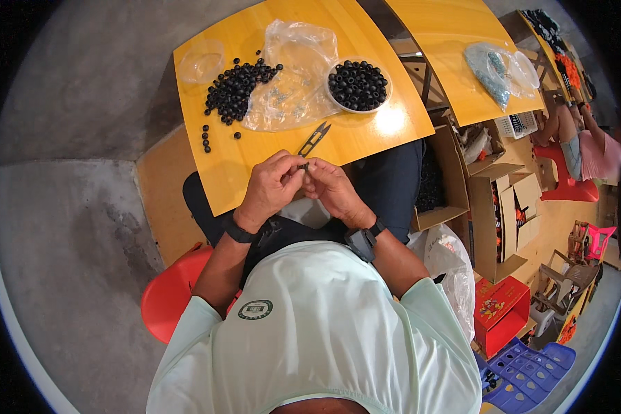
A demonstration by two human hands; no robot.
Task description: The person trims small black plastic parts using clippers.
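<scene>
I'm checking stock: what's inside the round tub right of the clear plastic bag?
The tub holds a heap of black beads, several with their holes showing. The heap covers the tub's bottom, so anything beneath the top layer cannot be seen.

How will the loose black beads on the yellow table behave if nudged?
The loose black beads would probably roll, being round on a glossy, flat-looking table. Small as they are, each is likely light. Any reaching the clear bag may catch in its wrinkles.
</scene>
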